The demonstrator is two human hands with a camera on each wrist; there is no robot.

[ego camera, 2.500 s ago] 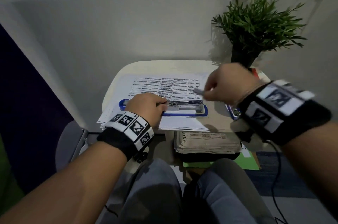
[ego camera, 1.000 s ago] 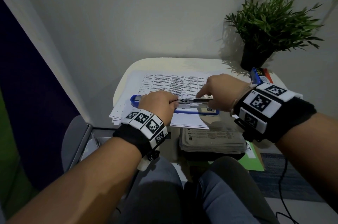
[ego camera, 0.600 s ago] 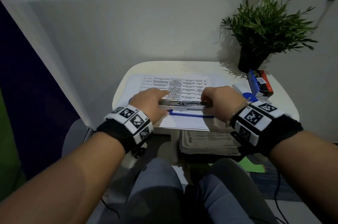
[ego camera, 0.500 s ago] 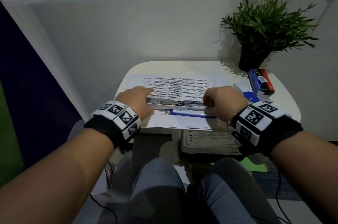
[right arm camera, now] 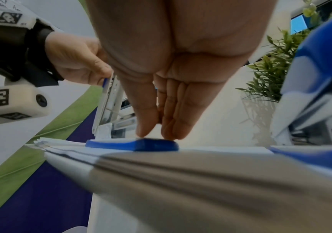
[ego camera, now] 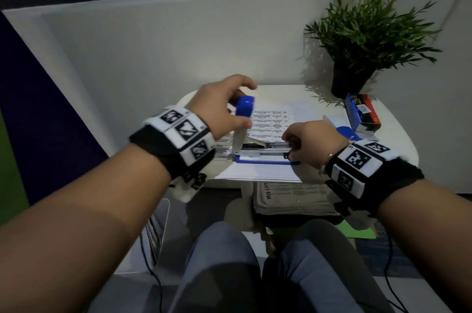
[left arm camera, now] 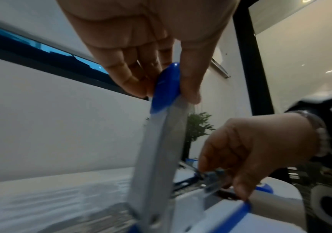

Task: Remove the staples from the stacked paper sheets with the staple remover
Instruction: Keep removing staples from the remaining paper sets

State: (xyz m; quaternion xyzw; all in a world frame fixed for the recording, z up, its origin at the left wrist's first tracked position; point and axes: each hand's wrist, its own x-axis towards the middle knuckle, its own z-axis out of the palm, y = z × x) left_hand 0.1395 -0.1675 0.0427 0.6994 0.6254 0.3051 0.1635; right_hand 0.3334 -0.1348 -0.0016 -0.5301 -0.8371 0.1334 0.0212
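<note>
A hinged blue-and-white stapler [ego camera: 263,153] is seen at the centre of the head view, lying on the stacked paper sheets [ego camera: 255,174], which are spread over a small white counter [ego camera: 398,144]. The stapler is swung wide open: its upper arm [ego camera: 240,133] stands nearly upright from the hinge at the left end, while the blue base [ego camera: 265,161] and the metal rail [ego camera: 270,150] above it lie flat on the printed top sheet. The left hand [ego camera: 219,105] is closed on the blue cap [ego camera: 244,107] at the top of the raised arm. In the left wrist view the cap [left arm camera: 167,88] is pinched between the thumb on one side and the fingers on the other. The right hand [ego camera: 310,140] is set at the right end of the stapler with its fingers curled down, and the front end of the metal rail is pinched between thumb and fingertips [left arm camera: 202,165]. In the right wrist view those fingertips meet just above the blue front of the base [right arm camera: 153,145]. At the right of the counter a second blue-and-white tool [ego camera: 344,131] is partly hidden behind the right hand, with a blue, black and red box [ego camera: 362,113] beside it and a potted plant [ego camera: 370,31] at the upper right. A pile of newspapers [ego camera: 293,197] is seen below the counter's near edge.
</note>
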